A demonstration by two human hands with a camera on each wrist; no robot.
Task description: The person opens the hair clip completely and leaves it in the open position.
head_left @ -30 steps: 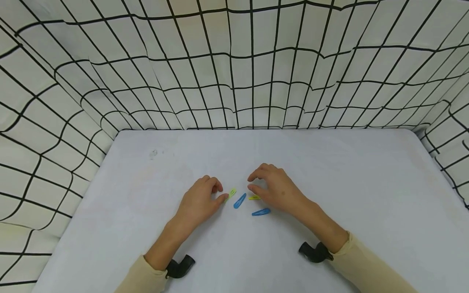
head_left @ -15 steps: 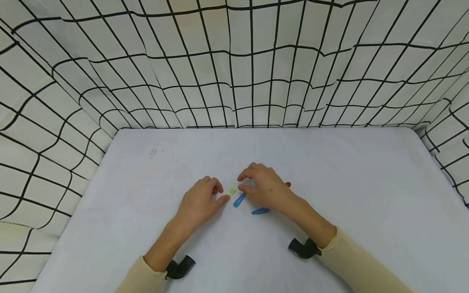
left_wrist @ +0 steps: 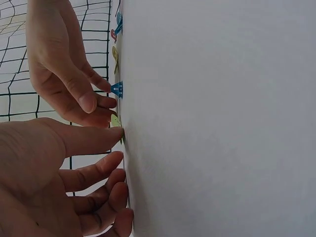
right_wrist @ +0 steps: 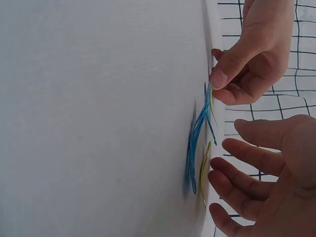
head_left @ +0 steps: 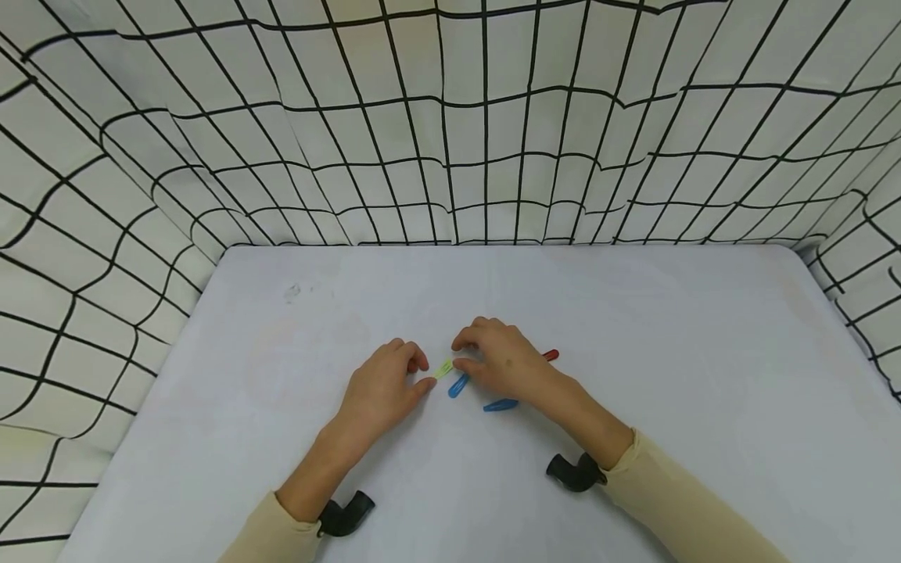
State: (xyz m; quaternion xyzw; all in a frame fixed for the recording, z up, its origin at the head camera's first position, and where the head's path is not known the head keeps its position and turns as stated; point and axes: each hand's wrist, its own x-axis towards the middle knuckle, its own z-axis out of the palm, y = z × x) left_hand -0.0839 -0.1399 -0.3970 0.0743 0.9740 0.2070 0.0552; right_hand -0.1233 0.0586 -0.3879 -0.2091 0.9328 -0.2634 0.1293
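1. The left hand (head_left: 383, 387) had its thumb stretched out and its fingers loosely bent, with a gap between thumb and forefinger; it gripped nothing.
2. The right hand (head_left: 503, 360) was partly spread, fingers softly curved and thumb apart from them, likewise holding nothing.
3. Between the two thumbs lay the light green clip (head_left: 443, 369), slanting across the table, its lower end at the left thumb tip; whether they touched, I could not tell. Its upper end was just beside the right thumb.
4. The upper blue clip (head_left: 458, 386) lay slantwise near the green one, its top end by the right thumb.
5. The lower blue clip (head_left: 500, 405) rested almost level below the right hand.
6. The yellow clip (left_wrist: 115, 55) was hidden from the head view but showed in both wrist views.
7. The red clip (head_left: 552, 355) poked out beyond the back of the right hand.
8. At each cream sleeve (head_left: 271, 532) sat a black curved fitting (head_left: 347, 514).
9. Under everything spread the white table (head_left: 669, 352), backed by a black-lined grid (head_left: 486, 133).
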